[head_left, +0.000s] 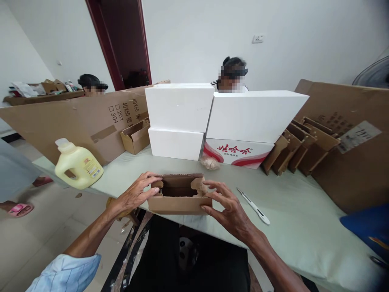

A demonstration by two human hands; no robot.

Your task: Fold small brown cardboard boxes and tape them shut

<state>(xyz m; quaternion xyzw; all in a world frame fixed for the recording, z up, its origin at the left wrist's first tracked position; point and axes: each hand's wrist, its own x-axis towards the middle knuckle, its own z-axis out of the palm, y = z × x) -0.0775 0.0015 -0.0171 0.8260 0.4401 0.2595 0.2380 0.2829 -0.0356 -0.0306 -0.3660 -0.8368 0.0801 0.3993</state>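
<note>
A small brown cardboard box [178, 201] stands open at the near edge of the pale table [291, 211]. My left hand [136, 194] grips its left end, the fingers bent over the left flap. My right hand [226, 205] holds the right end, thumb on the front wall and fingers curled onto the right flap. Both side flaps are folded inward over the dark inside of the box.
A white utility knife [254, 206] lies right of the box. A yellow detergent bottle [78, 164] stands at the left. Behind are white boxes [179, 107], a red-printed carton [240, 152], an open small carton [135, 136], stacked flat cartons [300, 148] and cardboard sheets. Two people sit beyond.
</note>
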